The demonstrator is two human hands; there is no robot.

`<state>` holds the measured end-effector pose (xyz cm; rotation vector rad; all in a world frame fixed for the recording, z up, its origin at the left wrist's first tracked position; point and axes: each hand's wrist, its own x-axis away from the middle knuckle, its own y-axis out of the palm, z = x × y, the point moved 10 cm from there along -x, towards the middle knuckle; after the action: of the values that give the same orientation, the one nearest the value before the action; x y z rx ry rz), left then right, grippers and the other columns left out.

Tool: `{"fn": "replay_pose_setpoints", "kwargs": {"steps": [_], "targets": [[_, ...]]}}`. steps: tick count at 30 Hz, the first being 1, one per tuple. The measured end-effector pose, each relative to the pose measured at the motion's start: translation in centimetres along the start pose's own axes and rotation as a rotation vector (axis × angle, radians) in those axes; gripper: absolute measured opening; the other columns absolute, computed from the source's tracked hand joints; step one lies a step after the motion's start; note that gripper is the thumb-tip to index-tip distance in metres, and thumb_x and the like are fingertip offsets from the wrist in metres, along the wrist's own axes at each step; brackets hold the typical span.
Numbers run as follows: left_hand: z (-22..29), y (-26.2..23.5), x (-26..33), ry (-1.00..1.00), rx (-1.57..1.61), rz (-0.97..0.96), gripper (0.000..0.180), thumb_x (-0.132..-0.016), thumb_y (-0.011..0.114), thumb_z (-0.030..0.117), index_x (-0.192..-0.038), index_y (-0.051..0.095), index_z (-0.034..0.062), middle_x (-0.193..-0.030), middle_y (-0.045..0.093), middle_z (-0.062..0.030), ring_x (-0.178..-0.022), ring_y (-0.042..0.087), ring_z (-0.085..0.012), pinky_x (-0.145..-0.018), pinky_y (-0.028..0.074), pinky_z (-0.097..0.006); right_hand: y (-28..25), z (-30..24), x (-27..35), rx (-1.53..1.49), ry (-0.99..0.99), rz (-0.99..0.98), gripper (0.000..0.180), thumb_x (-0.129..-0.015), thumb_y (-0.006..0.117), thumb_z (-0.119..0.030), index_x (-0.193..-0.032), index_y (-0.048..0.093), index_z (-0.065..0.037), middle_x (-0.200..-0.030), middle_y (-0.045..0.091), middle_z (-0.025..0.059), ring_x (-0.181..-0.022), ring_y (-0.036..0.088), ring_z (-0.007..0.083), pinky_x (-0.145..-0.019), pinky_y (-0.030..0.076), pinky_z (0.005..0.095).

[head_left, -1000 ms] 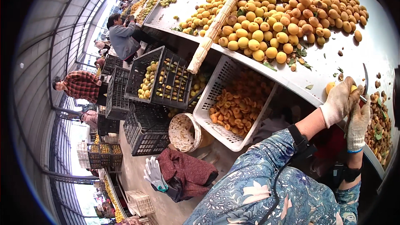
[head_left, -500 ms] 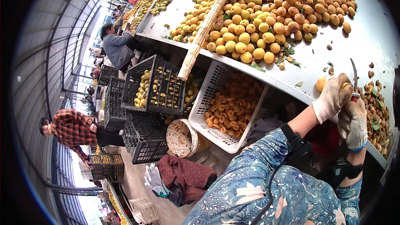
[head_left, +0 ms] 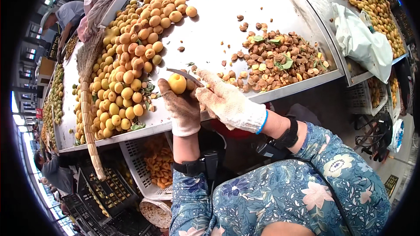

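My left hand (head_left: 181, 111), in a soiled white work glove, grips a yellow apricot (head_left: 177, 83) above the metal table's near edge. In my right hand (head_left: 232, 104), also gloved, is a small curved knife (head_left: 186, 75). Its blade reaches left across the top of the apricot; whether it cuts the skin, I cannot tell. The knife's handle is hidden in the glove. A large heap of whole apricots (head_left: 127, 76) covers the table to the left of my hands. Apricot pits (head_left: 280, 59), mixed with leaves and yellow scraps, form a pile to the right.
A straw broom (head_left: 87, 105) lies across the table's left part, its handle jutting over the edge. Below stand a white crate (head_left: 134, 166) of apricot halves, a bucket (head_left: 156, 212) and black crates (head_left: 109, 188). A whitish bag (head_left: 363, 39) lies at right. Another person (head_left: 65, 17) works far left.
My view has swung to the right, bringing the whole pit pile and bag into sight. The knife, upright before, now slants over the apricot. My hands have moved a little apart.
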<state>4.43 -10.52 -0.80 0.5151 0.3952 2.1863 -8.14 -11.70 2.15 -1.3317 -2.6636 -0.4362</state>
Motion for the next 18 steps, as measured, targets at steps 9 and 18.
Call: {"fn": "replay_pose_setpoints", "kwargs": {"steps": [9,18], "targets": [[0.8,1.2,1.0,0.126,-0.045,-0.220,0.063,-0.094,0.049,0.054,-0.128,0.044,0.0018,-0.106,0.056,-0.0094,-0.103,0.054,-0.0221,-0.092,0.045,-0.035,-0.6,-0.2,0.1,0.379,-0.275,0.158,0.048,-0.097,0.053,-0.020,-0.139,0.040,-0.002,-0.104,0.064,0.0214,-0.091,0.065,0.0266,-0.082,0.050,0.0350],[1.1,0.8,1.4,0.253,-0.125,-0.260,0.067,-0.093,0.048,0.059,-0.130,0.041,0.0033,-0.111,0.055,-0.0095,-0.101,0.055,-0.0196,-0.093,0.046,-0.034,-0.1,-1.0,0.3,0.499,-0.268,0.184,0.047,-0.094,0.054,-0.020,-0.134,0.042,0.002,-0.099,0.064,0.0266,-0.086,0.065,0.0389,-0.074,0.052,0.0396]]}}
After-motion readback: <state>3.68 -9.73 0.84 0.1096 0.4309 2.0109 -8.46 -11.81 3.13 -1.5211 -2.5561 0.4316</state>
